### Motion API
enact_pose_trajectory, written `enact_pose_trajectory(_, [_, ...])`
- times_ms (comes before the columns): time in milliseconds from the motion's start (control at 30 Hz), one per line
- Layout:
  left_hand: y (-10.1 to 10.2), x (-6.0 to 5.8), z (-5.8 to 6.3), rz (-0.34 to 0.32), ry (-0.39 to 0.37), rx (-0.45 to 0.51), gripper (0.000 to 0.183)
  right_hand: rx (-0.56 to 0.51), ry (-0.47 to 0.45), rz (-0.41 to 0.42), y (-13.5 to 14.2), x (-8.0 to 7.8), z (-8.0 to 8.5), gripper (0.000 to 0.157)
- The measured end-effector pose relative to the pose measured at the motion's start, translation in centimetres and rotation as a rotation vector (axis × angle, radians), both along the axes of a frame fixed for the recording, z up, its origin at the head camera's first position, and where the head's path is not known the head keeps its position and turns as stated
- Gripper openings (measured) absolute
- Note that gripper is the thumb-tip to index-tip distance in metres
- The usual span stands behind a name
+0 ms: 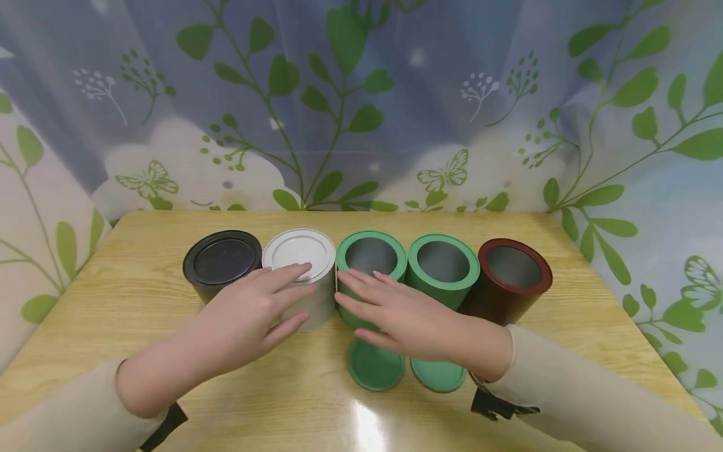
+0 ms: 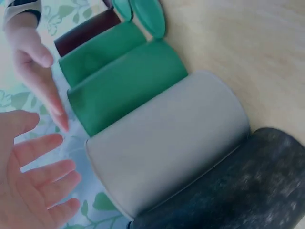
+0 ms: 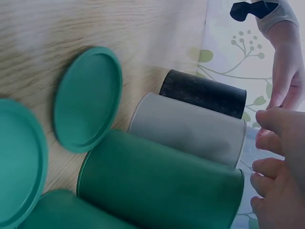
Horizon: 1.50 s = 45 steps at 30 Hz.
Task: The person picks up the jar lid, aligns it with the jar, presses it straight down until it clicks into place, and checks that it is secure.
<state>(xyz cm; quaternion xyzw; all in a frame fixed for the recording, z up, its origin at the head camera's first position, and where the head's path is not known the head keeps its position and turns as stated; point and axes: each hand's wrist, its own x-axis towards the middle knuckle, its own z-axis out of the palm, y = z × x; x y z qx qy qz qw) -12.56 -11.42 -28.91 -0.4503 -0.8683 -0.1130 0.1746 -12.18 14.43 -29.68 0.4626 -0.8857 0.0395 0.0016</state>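
Note:
Several cans stand side by side in a row on a wooden table. My left hand (image 1: 251, 311), fingers straight and spread, hovers over the grey-white can (image 1: 299, 251), whose lid is on. Over the near part of the left green can (image 1: 399, 251) my right hand (image 1: 403, 314) hangs with fingers extended. Neither hand grips anything. The right green can (image 1: 472, 270) shows a dark grey inside within its rim. Two round green lids (image 1: 375, 365) lie on the table before the green cans, the right one (image 1: 437, 375) partly hidden by my right forearm.
A black can (image 1: 223, 256) with a black lid ends the row at the left. At the right end stands a dark red can (image 1: 491, 307) without a lid on top. Leaf-patterned curtain (image 1: 361, 150) hangs behind the table (image 1: 282, 402).

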Motion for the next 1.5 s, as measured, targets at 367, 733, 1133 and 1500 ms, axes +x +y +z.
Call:
enact_pose_trajectory(367, [0.8,1.3,-3.5,-0.062,0.003,0.047,0.037,-0.08,0.155,0.207,2.8,1.6,-3.0,0.053])
enact_pose_trajectory(733, [2.9,1.9,-7.5,-0.125,-0.136,-0.131,0.043,0.067,-0.146,-0.05,4.8,2.0,-6.1,0.058])
enact_pose_trajectory(1133, [5.5,1.8,-10.0,-0.126,-0.189,-0.31,0.05,0.099,-0.173,-0.087,4.5,2.2,-8.8,0.063])
enact_pose_trajectory(1500, [6.9,1.7,-10.0,-0.129,-0.136,-0.463,0.045,0.093,-0.08,-0.026,4.4,2.4,-9.6,0.057])
